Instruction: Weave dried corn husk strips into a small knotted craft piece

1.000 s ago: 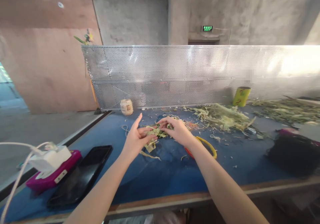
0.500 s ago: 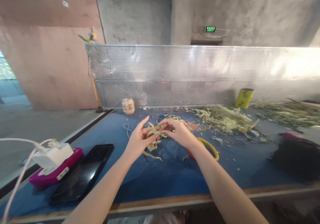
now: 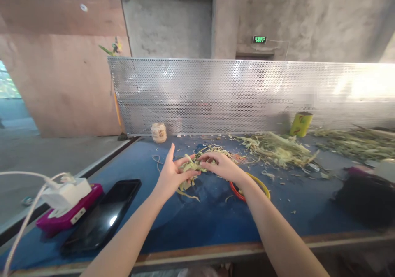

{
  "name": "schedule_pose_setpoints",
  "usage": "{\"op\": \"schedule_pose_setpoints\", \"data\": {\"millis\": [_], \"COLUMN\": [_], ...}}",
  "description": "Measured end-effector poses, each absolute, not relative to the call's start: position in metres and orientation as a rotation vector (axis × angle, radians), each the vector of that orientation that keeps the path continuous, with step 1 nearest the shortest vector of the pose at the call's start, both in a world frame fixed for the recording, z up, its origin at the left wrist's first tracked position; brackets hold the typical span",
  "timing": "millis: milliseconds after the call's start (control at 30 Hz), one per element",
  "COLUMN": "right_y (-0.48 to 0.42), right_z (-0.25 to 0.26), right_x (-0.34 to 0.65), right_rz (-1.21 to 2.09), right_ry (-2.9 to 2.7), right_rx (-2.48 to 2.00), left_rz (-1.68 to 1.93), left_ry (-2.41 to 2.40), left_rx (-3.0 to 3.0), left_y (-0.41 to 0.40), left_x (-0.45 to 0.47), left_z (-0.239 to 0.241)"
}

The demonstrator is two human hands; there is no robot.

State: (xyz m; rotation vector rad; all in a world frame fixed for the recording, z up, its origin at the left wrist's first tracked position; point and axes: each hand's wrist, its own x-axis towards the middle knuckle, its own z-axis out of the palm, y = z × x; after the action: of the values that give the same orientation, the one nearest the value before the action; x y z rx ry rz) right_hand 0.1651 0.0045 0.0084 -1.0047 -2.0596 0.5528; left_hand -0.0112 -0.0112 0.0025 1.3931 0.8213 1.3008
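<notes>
Over the middle of the blue table, my left hand [image 3: 169, 177] is closed around a small bundle of pale green dried husk strips [image 3: 189, 166], one of its fingers sticking up. A long strip of the same husk hangs below that hand toward the table. From the right, my right hand [image 3: 220, 166] bends over the bundle, its thumb and fingers pinching the husk's right side. Its fingertips are partly hidden among the strips. Loose husk scraps [image 3: 212, 148] lie just behind both hands. A red and yellow ring-shaped rim [image 3: 236, 192] shows beneath my right forearm.
At left are a black phone [image 3: 103, 215] and a magenta power strip [image 3: 69, 215] with a white charger. A string-wrapped pot [image 3: 159, 133] and a yellow can [image 3: 300, 124] stand before the perforated metal screen [image 3: 197, 91]. Husk piles [image 3: 277, 149] spread at right beside a dark object [image 3: 364, 199].
My right hand has dipped slightly and closed in on the bundle. My left hand has shifted a little, its raised finger now more upright. The whole view has tilted slightly.
</notes>
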Motion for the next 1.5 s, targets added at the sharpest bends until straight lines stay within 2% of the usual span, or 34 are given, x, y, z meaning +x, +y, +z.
{"op": "schedule_pose_setpoints", "data": {"millis": [233,467,700,800,1000,1300,1500], "right_y": [0.002,0.009,0.007,0.007,0.006,0.007,0.007], "right_z": [0.003,0.003,-0.001,-0.002,0.0,-0.002,-0.004], "right_x": [0.154,0.156,0.15,0.15,0.15,0.145,0.143], "right_rz": [0.783,0.936,1.001,0.948,0.615,0.448,0.342], "right_ry": [-1.924,-1.642,-1.68,-1.731,-1.831,-1.628,-1.807], "right_rx": [-0.87,-0.848,-0.85,-0.839,-0.843,-0.811,-0.82], "left_rz": [1.078,1.019,1.106,1.173,1.177,1.239,1.256], "left_ry": [0.775,0.802,0.81,0.787,0.756,0.859,0.928], "left_rx": [1.47,1.536,1.496,1.478,1.506,1.523,1.606], "left_y": [-0.012,-0.009,-0.011,-0.011,-0.01,-0.008,-0.008], "left_x": [-0.009,-0.014,-0.012,-0.011,-0.01,-0.008,-0.009], "left_z": [-0.002,-0.007,-0.005,-0.004,-0.005,-0.004,-0.006]}}
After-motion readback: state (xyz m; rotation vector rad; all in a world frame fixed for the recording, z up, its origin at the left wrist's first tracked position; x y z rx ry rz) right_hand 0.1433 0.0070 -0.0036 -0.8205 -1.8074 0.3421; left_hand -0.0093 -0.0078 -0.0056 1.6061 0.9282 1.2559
